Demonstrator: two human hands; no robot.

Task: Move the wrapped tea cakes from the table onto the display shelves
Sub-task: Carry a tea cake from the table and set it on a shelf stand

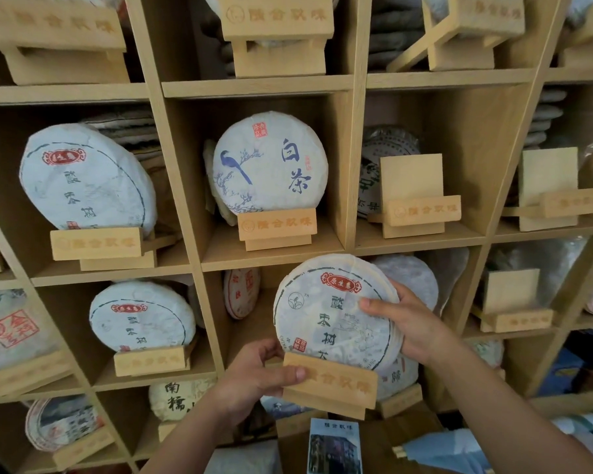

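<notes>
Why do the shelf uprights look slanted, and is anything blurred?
Head view: wide-angle distortion fans the shelf uprights outward; light is soft and even, no glare; the held tea cake and both hands, left and right, are sharp; frame edges look soft.

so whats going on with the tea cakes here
A person is setting a wrapped tea cake on a wooden display stand in front of the shelf unit. The left hand grips the stand's left end, and the right hand holds the cake's right edge. Nearby cubbies already show cakes on stands, such as the blue bird cake, while two stands to the right are bare.
</notes>
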